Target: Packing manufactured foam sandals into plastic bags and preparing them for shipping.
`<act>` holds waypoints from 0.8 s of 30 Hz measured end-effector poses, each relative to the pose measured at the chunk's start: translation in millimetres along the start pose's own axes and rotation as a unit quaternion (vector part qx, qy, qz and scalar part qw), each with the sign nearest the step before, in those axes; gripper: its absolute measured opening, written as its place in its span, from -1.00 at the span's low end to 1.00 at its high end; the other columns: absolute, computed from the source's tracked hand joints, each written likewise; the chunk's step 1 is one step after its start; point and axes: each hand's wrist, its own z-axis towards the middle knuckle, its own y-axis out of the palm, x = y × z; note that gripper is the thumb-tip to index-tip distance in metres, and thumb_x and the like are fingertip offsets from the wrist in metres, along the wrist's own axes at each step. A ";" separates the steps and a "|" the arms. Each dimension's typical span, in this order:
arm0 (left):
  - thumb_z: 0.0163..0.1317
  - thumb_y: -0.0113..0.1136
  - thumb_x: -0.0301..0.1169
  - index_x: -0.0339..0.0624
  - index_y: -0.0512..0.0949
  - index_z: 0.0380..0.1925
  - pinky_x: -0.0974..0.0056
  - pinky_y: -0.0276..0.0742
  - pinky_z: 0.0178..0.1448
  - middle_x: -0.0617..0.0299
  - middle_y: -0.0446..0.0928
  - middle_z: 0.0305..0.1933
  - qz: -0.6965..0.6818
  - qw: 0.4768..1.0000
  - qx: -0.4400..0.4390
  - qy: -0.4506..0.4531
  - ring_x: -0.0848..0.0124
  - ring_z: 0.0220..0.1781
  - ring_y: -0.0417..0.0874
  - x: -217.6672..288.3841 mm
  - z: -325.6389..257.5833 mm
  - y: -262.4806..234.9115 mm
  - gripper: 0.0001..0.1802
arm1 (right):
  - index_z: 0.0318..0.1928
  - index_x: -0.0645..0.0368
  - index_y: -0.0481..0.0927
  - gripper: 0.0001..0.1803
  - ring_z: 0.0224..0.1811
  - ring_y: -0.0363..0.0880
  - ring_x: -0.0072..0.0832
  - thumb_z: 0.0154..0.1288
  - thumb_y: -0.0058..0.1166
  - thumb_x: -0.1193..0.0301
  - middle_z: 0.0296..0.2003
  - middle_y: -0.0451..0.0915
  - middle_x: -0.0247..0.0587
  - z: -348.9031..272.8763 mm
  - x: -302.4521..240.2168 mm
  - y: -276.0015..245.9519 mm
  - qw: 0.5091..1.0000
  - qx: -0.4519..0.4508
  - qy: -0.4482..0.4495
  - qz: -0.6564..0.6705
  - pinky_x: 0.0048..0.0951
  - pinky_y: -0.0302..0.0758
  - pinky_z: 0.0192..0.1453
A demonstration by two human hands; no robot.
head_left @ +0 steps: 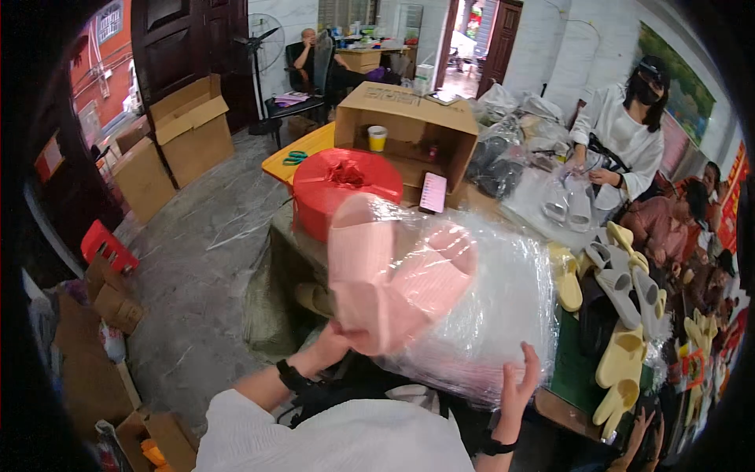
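My left hand [336,338] is closed on the heel end of a pair of pink slippers [377,291], held up above the table. Shiny clear plastic shows around the slippers; how far it covers them I cannot tell. My right hand [519,384] is raised with its fingers apart and holds nothing. Beside it lies a thick stack of clear plastic bags [503,291] at the table's front edge. Just beyond the slippers stands a large red roll of plastic tape [311,193].
An open cardboard box [405,102] holds a yellow-and-white cup [377,139]. A phone [433,193] leans near it; green-handled scissors [295,158] lie left. Loose yellow slippers [621,358] and grey ones [617,291] cover the right side. A co-worker [621,134] handles bagged slippers; others sit farther right.
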 end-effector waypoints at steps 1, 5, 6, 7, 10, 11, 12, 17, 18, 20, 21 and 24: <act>0.21 0.27 -0.60 -0.25 0.44 0.25 0.20 0.51 0.26 0.22 0.56 0.16 0.056 0.998 0.017 0.038 0.38 0.18 0.55 3.4 -8.6 -32.4 -0.44 | 0.28 0.31 0.45 -0.39 0.39 0.33 -0.07 0.24 0.28 0.38 0.29 0.43 0.07 1.1 7.8 2.9 1.000 -0.007 0.001 0.006 -0.09 0.21 0.49; 0.35 0.20 -0.41 -0.30 0.28 0.32 0.14 0.46 0.29 0.10 0.51 0.20 0.226 0.948 0.193 0.117 0.24 0.23 0.52 8.3 -57.0 -116.5 -0.42 | 0.30 0.30 0.43 -0.35 0.42 0.27 0.07 0.25 0.30 0.31 0.30 0.41 0.17 2.4 38.7 15.3 0.991 -0.013 0.045 -0.124 -0.02 0.21 0.48; 0.35 0.20 -0.41 -0.30 0.28 0.32 0.14 0.46 0.29 0.10 0.51 0.20 0.228 0.947 0.199 0.113 0.24 0.23 0.52 3.2 -69.6 -127.9 -0.42 | 0.30 0.32 0.42 -0.34 0.41 0.27 0.08 0.25 0.30 0.31 0.30 0.40 0.18 2.8 38.0 19.9 0.989 -0.023 0.027 -0.145 -0.01 0.21 0.48; 0.34 0.22 -0.39 -0.32 0.29 0.30 0.14 0.46 0.29 0.08 0.50 0.20 0.246 0.925 0.257 0.133 0.24 0.22 0.53 -3.9 -81.5 -137.2 -0.42 | 0.30 0.33 0.42 -0.34 0.41 0.27 0.09 0.26 0.30 0.30 0.31 0.39 0.19 2.0 37.6 23.3 0.985 -0.033 0.009 -0.167 -0.01 0.21 0.47; 0.30 0.24 -0.40 -0.36 0.36 0.22 0.13 0.48 0.25 0.04 0.54 0.15 0.327 0.871 0.353 0.097 0.21 0.16 0.57 -45.7 -118.5 -144.4 -0.47 | 0.28 0.36 0.41 -0.35 0.39 0.28 0.11 0.26 0.29 0.31 0.31 0.37 0.21 0.6 41.6 26.5 0.980 -0.021 -0.006 -0.200 0.00 0.22 0.47; 0.27 0.24 -0.43 -0.38 0.42 0.16 0.13 0.51 0.22 0.03 0.59 0.08 0.385 0.838 0.384 0.044 0.19 0.12 0.60 -64.4 -128.1 -146.5 -0.52 | 0.28 0.36 0.41 -0.35 0.39 0.28 0.11 0.26 0.29 0.31 0.31 0.37 0.21 0.5 43.0 27.0 0.979 -0.022 -0.007 -0.202 0.00 0.22 0.47; 0.27 0.24 -0.43 -0.38 0.42 0.16 0.13 0.51 0.22 0.03 0.59 0.08 0.384 0.839 0.384 0.044 0.19 0.12 0.60 -85.3 -133.5 -151.9 -0.52 | 0.28 0.36 0.41 -0.36 0.39 0.29 0.11 0.26 0.28 0.32 0.31 0.36 0.21 -0.1 45.9 26.1 0.978 -0.023 -0.014 -0.207 0.00 0.22 0.46; 0.31 0.18 -0.31 -0.38 0.44 0.16 0.16 0.56 0.14 0.01 0.61 0.03 0.108 0.969 0.208 -0.072 0.25 0.06 0.65 -155.9 -88.7 -184.6 -0.51 | 0.27 0.35 0.40 -0.37 0.36 0.32 0.12 0.26 0.27 0.33 0.31 0.37 0.21 -2.5 44.6 30.3 0.977 -0.018 -0.027 -0.210 0.01 0.24 0.45; 0.36 0.13 -0.26 -0.33 0.44 0.18 0.17 0.57 0.12 0.03 0.62 0.03 0.061 0.954 0.243 -0.162 0.27 0.07 0.65 -155.6 -64.2 -188.9 -0.51 | 0.28 0.35 0.40 -0.37 0.36 0.32 0.12 0.27 0.26 0.33 0.30 0.37 0.21 -1.6 44.4 30.7 0.977 -0.021 -0.033 -0.208 0.01 0.24 0.45; 0.43 0.04 -0.16 -0.23 0.44 0.23 0.18 0.59 0.11 0.08 0.62 0.03 -0.088 0.936 0.277 -0.198 0.29 0.08 0.66 -144.4 -17.6 -177.4 -0.51 | 0.29 0.34 0.39 -0.37 0.37 0.31 0.11 0.27 0.24 0.34 0.30 0.38 0.20 -4.1 48.4 31.4 0.976 -0.024 -0.043 -0.214 0.01 0.24 0.45; 0.46 0.00 -0.11 -0.18 0.43 0.25 0.17 0.59 0.12 0.09 0.61 0.05 -0.188 0.932 0.274 -0.141 0.29 0.07 0.66 -137.3 6.1 -163.9 -0.50 | 0.29 0.34 0.39 -0.37 0.37 0.31 0.11 0.27 0.24 0.34 0.30 0.38 0.20 -3.0 47.6 32.1 0.975 -0.023 -0.045 -0.217 0.01 0.24 0.45; 0.47 -0.09 0.16 -0.11 0.37 0.33 0.09 0.50 0.27 0.15 0.53 0.22 -0.129 0.951 0.162 -0.230 0.27 0.19 0.58 -84.7 57.0 -138.0 -0.33 | 0.30 0.33 0.39 -0.38 0.38 0.29 0.11 0.29 0.23 0.32 0.31 0.37 0.20 -7.2 45.0 30.0 0.972 -0.026 -0.027 -0.231 0.01 0.22 0.46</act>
